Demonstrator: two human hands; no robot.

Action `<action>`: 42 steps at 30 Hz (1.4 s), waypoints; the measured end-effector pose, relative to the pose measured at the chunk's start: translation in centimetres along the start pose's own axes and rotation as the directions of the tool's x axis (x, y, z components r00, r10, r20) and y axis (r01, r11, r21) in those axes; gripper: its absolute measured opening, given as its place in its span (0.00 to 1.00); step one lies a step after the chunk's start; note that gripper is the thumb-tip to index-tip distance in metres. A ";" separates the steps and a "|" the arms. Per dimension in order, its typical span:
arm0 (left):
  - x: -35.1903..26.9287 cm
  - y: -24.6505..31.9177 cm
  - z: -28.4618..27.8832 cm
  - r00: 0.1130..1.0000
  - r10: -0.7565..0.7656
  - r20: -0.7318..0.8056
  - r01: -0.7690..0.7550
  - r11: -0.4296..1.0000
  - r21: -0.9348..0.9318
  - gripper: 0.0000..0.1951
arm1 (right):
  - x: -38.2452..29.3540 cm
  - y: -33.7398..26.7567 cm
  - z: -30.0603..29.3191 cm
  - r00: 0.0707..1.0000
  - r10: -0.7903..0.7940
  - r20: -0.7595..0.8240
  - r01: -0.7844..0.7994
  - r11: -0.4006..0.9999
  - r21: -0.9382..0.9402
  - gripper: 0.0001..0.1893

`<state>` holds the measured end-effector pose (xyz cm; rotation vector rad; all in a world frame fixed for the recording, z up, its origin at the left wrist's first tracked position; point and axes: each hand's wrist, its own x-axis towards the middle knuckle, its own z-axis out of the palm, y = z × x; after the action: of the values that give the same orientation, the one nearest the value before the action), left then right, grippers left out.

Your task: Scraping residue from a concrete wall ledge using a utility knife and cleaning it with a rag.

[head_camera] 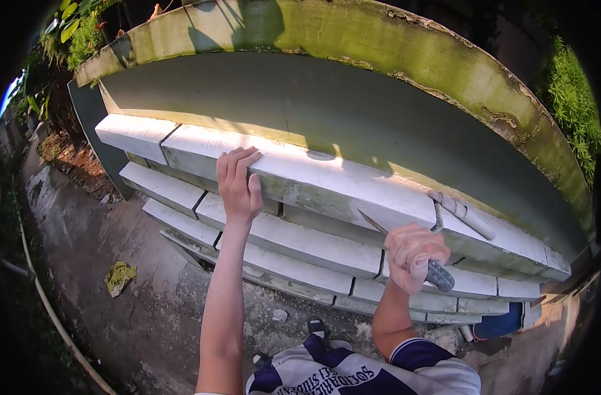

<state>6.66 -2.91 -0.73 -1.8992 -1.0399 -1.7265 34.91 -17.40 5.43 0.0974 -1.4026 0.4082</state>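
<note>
My left hand (240, 182) lies over the top edge of a long white-topped masonry block (290, 160). Its fingers are on the upper surface and the thumb is apart; it holds nothing. My right hand (415, 254) is closed around the dark handle (439, 276) of a hand tool. The tool's narrow, pointed metal blade (372, 220) sticks out to the left, against or just in front of the block's front face; I cannot tell if it touches. Green staining and a paler patch mark that face. The grip hides the middle of the tool.
A pale tubular object (463, 215) lies on the ledge right of my right hand. Lower stepped block rows (300, 237) project below. A mossy curved concrete rim (379, 39) overhangs behind. A yellow-green cloth (119, 279) and a long pipe (58, 323) lie on the ground at left.
</note>
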 end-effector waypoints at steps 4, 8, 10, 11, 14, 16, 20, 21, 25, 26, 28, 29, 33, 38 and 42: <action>0.1 0.0 0.1 1.000 0.017 -0.010 -0.016 0.999 0.043 0.23 | 0.3 0.4 0.4 1.000 -0.008 0.013 0.009 0.997 -0.075 0.23; 0.1 0.0 0.0 1.000 0.006 -0.010 -0.005 1.000 0.030 0.20 | 0.4 0.6 0.5 0.999 0.036 -0.005 -0.036 0.997 -0.064 0.24; 0.0 0.1 0.1 1.000 -0.001 -0.008 0.001 1.000 0.018 0.19 | 0.3 0.4 0.4 0.994 0.106 0.002 -0.105 0.986 -0.127 0.24; 0.0 0.0 0.0 1.000 0.004 -0.009 -0.003 1.000 0.021 0.19 | 0.3 0.3 0.2 1.000 0.028 -0.008 -0.029 0.996 -0.083 0.23; -0.1 0.1 -0.1 1.000 0.002 0.004 -0.003 1.000 0.027 0.19 | 0.3 -0.1 -0.2 0.996 -0.082 -0.030 0.085 0.989 0.117 0.22; -0.1 0.1 0.0 1.000 -0.001 -0.001 0.001 1.000 0.027 0.19 | 0.3 -0.1 -0.3 0.998 0.058 -0.018 -0.059 0.998 -0.034 0.22; 0.1 0.1 0.1 1.000 0.002 -0.004 -0.002 0.999 0.033 0.21 | 0.1 0.0 -0.2 0.998 0.059 -0.006 -0.059 0.998 -0.002 0.23; 0.1 0.2 0.0 1.000 0.016 -0.006 -0.016 0.999 0.037 0.22 | 0.0 0.0 -0.2 1.000 -0.013 -0.010 0.014 0.997 0.079 0.24; -0.1 0.3 0.0 1.000 -0.003 0.003 0.003 1.000 0.022 0.20 | -0.5 0.0 -0.4 0.999 0.049 -0.013 -0.050 0.994 -0.095 0.25; -0.1 0.3 -0.1 1.000 -0.002 0.003 0.001 1.000 0.023 0.20 | -0.5 0.0 -0.5 0.999 0.034 0.016 -0.032 0.996 -0.084 0.25; -0.2 0.3 -0.1 1.000 -0.004 0.008 0.004 1.000 0.024 0.20 | -0.5 0.0 -0.7 0.998 -0.046 0.038 0.046 0.999 0.011 0.24; -0.2 0.3 -0.1 1.000 -0.002 0.007 0.002 1.000 0.025 0.20 | -0.5 0.0 -0.7 0.998 -0.013 0.059 0.014 1.000 -0.026 0.24; 0.0 0.3 0.1 1.000 0.001 -0.008 0.000 1.000 0.021 0.20 | -0.5 -0.1 -0.7 1.000 0.009 0.017 -0.008 0.999 -0.036 0.24; 0.1 0.3 0.1 1.000 -0.007 -0.004 0.007 1.000 0.017 0.19 | -0.6 0.0 -1.1 0.999 0.024 0.037 -0.024 1.000 -0.011 0.24; 0.0 0.4 0.0 1.000 -0.021 0.005 0.021 1.000 0.015 0.19 | -0.9 0.4 -1.4 0.999 0.016 0.035 -0.014 0.999 -0.050 0.23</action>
<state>6.99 -3.17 -0.69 -1.8910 -1.0750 -1.7212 36.02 -16.81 4.29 0.0540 -1.4481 0.3852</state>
